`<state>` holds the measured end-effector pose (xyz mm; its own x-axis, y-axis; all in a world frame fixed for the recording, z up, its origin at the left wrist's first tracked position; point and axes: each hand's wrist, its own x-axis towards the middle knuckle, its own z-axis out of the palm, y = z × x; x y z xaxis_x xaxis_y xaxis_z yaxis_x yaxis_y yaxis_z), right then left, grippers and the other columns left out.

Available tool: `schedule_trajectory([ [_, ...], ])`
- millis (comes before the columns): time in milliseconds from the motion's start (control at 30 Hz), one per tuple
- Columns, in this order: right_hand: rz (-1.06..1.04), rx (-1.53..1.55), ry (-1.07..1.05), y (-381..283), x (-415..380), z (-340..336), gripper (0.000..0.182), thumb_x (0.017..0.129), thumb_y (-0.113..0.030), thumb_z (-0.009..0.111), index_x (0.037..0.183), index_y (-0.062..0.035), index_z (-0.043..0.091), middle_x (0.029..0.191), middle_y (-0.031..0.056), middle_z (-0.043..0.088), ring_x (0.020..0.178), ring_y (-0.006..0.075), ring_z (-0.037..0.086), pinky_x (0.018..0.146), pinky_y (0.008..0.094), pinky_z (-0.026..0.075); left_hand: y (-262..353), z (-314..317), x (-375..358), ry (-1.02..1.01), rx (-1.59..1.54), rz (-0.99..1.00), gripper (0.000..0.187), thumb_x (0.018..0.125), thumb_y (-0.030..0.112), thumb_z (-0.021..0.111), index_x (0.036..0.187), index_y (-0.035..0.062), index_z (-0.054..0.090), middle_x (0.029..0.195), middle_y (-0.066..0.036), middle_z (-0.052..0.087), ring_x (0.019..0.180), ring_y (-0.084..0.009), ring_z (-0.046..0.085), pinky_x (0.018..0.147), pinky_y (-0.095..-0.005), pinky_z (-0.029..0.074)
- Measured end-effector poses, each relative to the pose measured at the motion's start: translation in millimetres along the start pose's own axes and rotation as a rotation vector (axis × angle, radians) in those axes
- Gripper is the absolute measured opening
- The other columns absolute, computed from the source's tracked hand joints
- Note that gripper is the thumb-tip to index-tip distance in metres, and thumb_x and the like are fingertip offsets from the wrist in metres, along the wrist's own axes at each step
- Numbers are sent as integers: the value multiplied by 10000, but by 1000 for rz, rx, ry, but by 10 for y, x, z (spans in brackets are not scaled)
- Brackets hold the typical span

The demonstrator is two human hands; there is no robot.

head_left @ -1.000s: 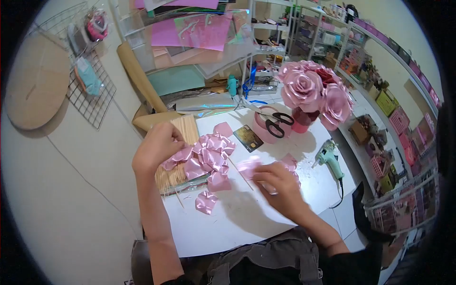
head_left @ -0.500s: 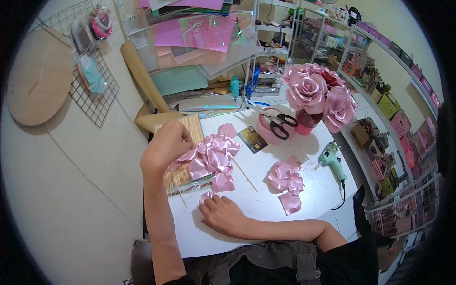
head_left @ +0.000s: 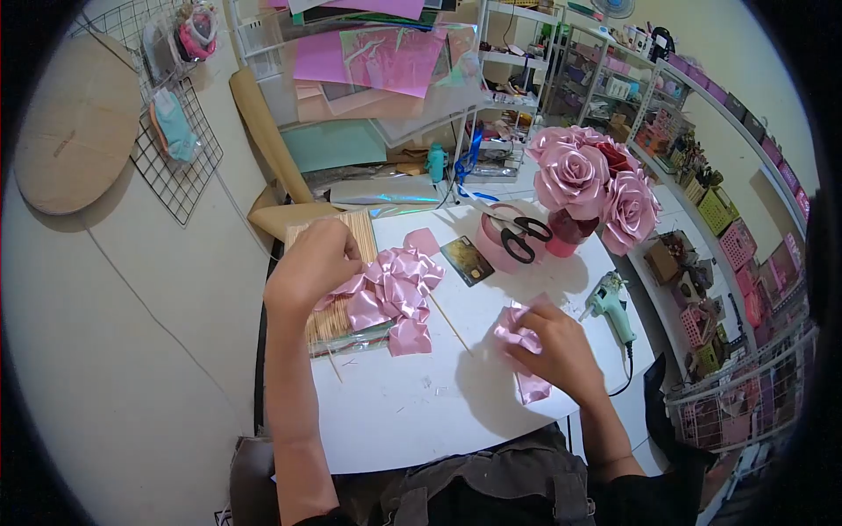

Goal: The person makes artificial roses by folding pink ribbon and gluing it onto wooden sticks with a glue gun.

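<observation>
1 right hand (head_left: 560,352) curls palm-down over pink satin pieces (head_left: 531,387).

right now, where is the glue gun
Head view: the glue gun lies on the right side of the white table, up and right of the right hand, below the pink roses.

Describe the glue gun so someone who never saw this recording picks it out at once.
Find the white table and go to its right-hand edge. There, right of the right hand and below the pink roses in the picture, lies the glue gun. Its pale green body and black cord set it apart from its pink neighbours.
</observation>
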<state>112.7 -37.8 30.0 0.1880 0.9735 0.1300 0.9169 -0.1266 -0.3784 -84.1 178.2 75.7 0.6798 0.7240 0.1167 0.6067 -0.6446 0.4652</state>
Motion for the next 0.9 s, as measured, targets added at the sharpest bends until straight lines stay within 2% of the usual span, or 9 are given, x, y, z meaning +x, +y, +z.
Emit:
schedule_trajectory([
  [67, -89, 210, 140, -56, 227, 274, 198, 664, -187, 663, 736, -25, 574, 794, 117, 567, 783, 277, 551, 657, 358, 442, -37, 13, 13, -3, 6, 25, 196, 609, 87, 612, 700, -86, 599, 637, -188, 581, 556, -222, 570, 544, -308, 446],
  [167, -112, 203, 23, -245, 480, 721, 301, 704, -172, 624, 928, -12, 501, 843, 168, 563, 865, 307, 538, 714, 392, 436, -48, -11, 16, 15, 26, 76, 194, 614, 93, 621, 700, -80, 608, 634, -183, 584, 557, -222, 568, 550, -307, 448],
  [233, -82, 130, -62, -392, 543, 834, 354, 735, -131, 577, 1035, -19, 426, 845, 192, 562, 853, 324, 544, 707, 406, 435, 47, -62, -21, 1, -5, -45, 145, 587, 51, 644, 602, -76, 576, 659, -208, 567, 634, -289, 577, 595, -340, 447],
  [333, -103, 266, -77, -370, 522, 842, 332, 730, -119, 574, 1018, -18, 442, 820, 182, 567, 798, 335, 554, 685, 399, 441, 21, -65, -10, -15, -46, -56, 148, 588, 54, 647, 611, -77, 582, 654, -210, 571, 626, -287, 581, 589, -337, 449],
  [533, 19, 375, 140, 76, 80, 144, 276, 666, -55, 631, 925, -10, 546, 703, 114, 578, 634, 191, 577, 571, 282, 449, 42, -42, -16, -2, -24, -48, 138, 587, 46, 641, 606, -77, 580, 658, -215, 571, 631, -292, 583, 592, -335, 451],
  [667, 169, 212, 53, 283, 66, -28, 269, 667, -96, 641, 905, -1, 559, 751, 114, 580, 671, 236, 575, 603, 312, 449, 42, -29, -19, 17, -7, -37, 126, 587, 38, 632, 608, -75, 581, 658, -219, 569, 633, -293, 584, 591, -333, 451],
  [733, -168, -52, 276, 275, 262, 36, 264, 701, -146, 633, 909, -1, 560, 795, 130, 571, 733, 284, 563, 655, 347, 443, 15, -30, -2, -12, -17, -25, 128, 589, 37, 631, 631, -76, 587, 663, -219, 571, 638, -293, 585, 594, -335, 452],
  [833, -196, 134, 57, 81, 790, 138, 261, 740, -171, 598, 932, 1, 552, 894, 167, 556, 852, 325, 534, 732, 386, 423, 41, -46, -1, -34, -25, -76, 136, 592, 37, 630, 657, -78, 594, 668, -222, 572, 643, -293, 587, 594, -336, 453],
  [900, -221, 91, 91, 45, 1148, 408, 262, 743, -152, 588, 951, 0, 545, 909, 179, 555, 857, 312, 541, 726, 384, 427, 55, -63, -11, -31, -15, -84, 138, 594, 38, 629, 664, -77, 597, 677, -223, 574, 648, -293, 588, 596, -338, 454],
])
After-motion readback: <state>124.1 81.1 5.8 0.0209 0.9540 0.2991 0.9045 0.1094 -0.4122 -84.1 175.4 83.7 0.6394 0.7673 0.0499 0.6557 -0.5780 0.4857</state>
